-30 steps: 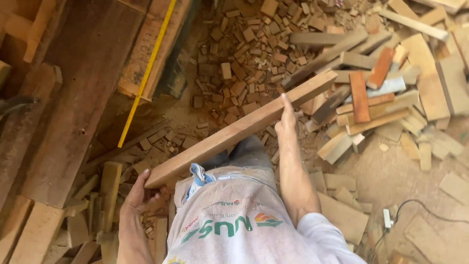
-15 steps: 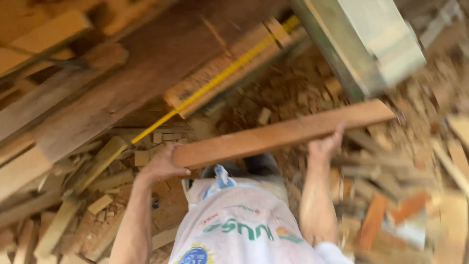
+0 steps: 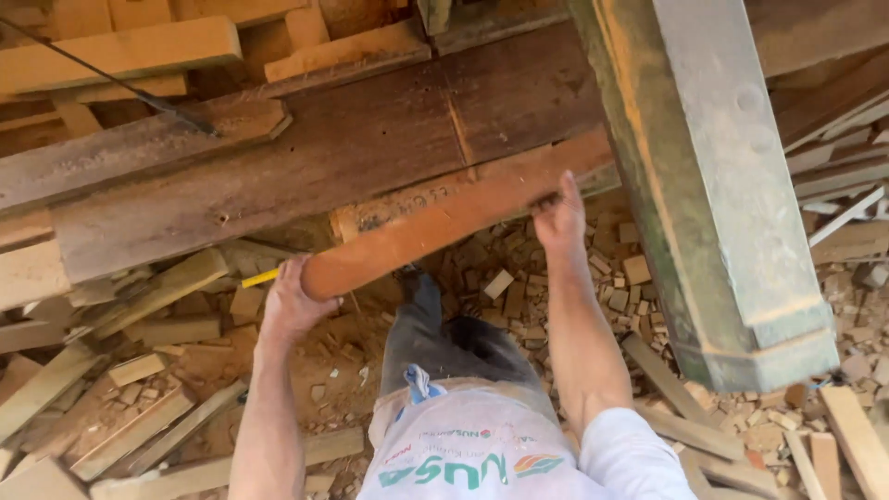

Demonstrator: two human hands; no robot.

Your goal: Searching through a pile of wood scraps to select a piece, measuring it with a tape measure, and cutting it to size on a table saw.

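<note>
— What changed? 
— The long reddish-brown wooden plank point(image 3: 444, 227), lower a second ago, now nears the dark weathered timber bench point(image 3: 306, 162).

— Grip? 
— Left hand point(image 3: 292, 306) cups its end; right hand point(image 3: 558, 218) fingers curl over its edge.

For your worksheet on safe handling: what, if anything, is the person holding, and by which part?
A reddish wooden plank: the left hand grips its near end, the right hand holds it farther along.

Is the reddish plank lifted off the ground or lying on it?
Lifted. The reddish plank slants above the floor scraps, the left hand gripping its near end and the right hand farther along; its far end is hidden behind the green post.
</note>
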